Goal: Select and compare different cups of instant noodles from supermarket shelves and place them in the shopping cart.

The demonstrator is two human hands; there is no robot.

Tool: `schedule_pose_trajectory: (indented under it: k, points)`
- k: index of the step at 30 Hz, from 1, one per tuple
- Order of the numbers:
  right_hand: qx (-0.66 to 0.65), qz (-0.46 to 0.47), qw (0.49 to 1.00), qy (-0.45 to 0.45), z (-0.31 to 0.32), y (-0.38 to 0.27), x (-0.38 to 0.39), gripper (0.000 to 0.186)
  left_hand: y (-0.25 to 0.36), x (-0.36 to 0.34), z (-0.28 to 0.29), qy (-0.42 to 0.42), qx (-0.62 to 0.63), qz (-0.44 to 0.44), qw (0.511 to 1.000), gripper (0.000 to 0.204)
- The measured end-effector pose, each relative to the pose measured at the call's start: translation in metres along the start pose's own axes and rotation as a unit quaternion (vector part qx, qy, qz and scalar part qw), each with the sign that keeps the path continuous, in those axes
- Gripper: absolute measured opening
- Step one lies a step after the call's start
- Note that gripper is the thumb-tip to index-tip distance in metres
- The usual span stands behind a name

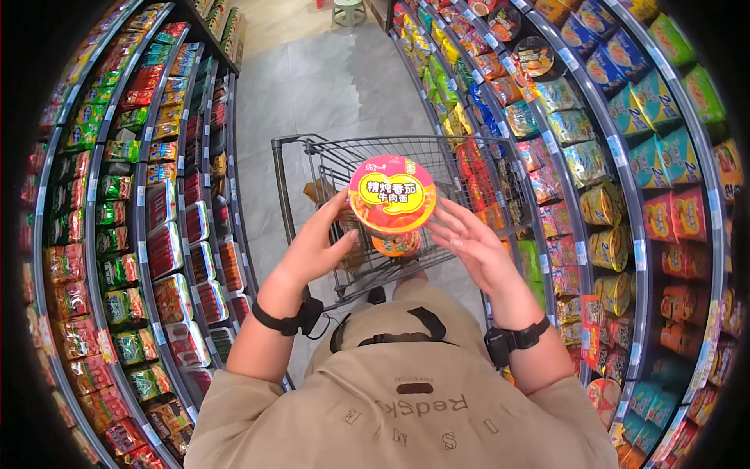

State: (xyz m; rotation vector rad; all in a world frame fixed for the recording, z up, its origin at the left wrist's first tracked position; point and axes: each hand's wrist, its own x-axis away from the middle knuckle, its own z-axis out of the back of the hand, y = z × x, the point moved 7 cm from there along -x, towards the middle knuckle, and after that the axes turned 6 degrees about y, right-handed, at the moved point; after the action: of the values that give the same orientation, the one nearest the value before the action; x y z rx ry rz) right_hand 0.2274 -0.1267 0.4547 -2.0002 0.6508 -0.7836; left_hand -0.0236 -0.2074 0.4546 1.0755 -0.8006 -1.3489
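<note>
A round instant noodle bowl (393, 215) with a pink and yellow lid is raised over the shopping cart, its lid facing up toward me. My left hand (316, 246) grips its left side, fingertips hidden behind the rim and thumb below. On the other side, my right hand (473, 242) has its fingers stretched against the bowl's right edge, so the bowl sits between both hands. Below it, a second noodle bowl (397, 245) in orange and red shows partly, seen through the gap between my hands.
The dark wire shopping cart (328, 144) stands right in front of me. Shelves of packaged foods (129, 297) line the left, and shelves of noodle packs and bowls (609, 219) line the right. Grey tiled floor (312, 86) runs ahead to a green stool (348, 12).
</note>
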Motion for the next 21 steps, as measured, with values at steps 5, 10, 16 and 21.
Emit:
schedule_pose_trajectory:
  k: [5, 10, 16, 21]
  points:
    - [-0.04, -0.051, 0.998, 0.009, 0.028, 0.007, -0.057, 0.074, -0.05, -0.043, -0.011, 0.032, 0.081, 0.089, 0.992, 0.072]
    - [-0.066, -0.112, 0.991, 0.035, 0.083, 0.056, -0.118, 0.072, -0.133, -0.08, -0.045, 0.08, 0.182, 0.189, 0.962, 0.07]
    - [-0.07, -0.194, 0.975, 0.088, 0.128, 0.129, -0.177, 0.071, -0.249, -0.108, -0.079, 0.087, 0.105, 0.305, 0.942, 0.064]
    - [-0.107, -0.238, 0.96, 0.099, 0.161, 0.18, -0.205, 0.066, -0.298, -0.116, -0.113, 0.112, 0.155, 0.434, 0.88, 0.055]
